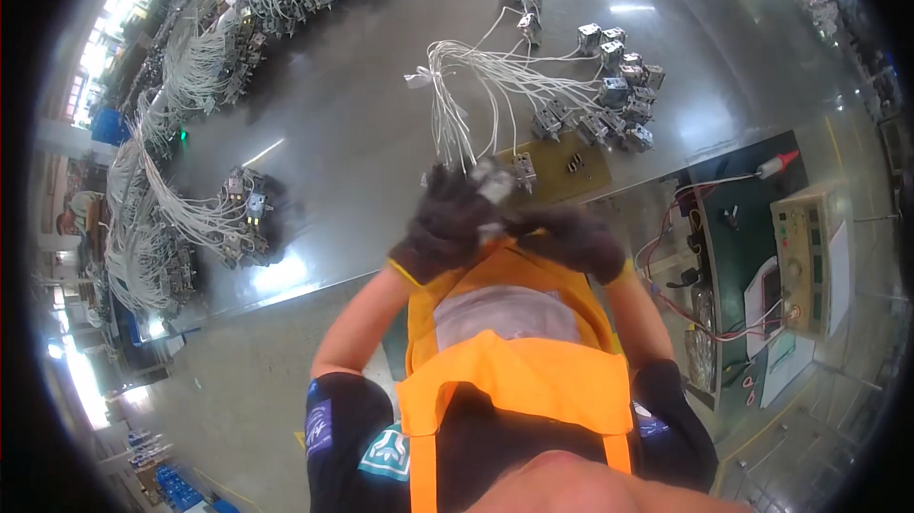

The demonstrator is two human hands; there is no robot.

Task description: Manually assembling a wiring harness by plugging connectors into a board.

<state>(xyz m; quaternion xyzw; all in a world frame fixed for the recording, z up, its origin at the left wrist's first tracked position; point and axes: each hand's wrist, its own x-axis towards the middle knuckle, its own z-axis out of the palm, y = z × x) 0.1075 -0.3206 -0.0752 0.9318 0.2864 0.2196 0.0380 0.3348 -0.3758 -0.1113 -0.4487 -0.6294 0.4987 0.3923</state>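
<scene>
My left hand, in a dark glove with a yellow cuff, is closed by the table's near edge. Its fingers are around a small silvery metal part, which is blurred by motion. Close beside it on the right is my right hand, gloved alike; its fingers are smeared and partly hidden. White wires fan out from a tied bundle just beyond my hands. At their ends lie several boxy metal parts, and one metal part sits just past my fingers.
Large bundles of white-wired parts line the table's left side. A yellowish mat lies at the near edge. To the right, a beige instrument with cables, a red-tipped probe and scissors rest on a green surface.
</scene>
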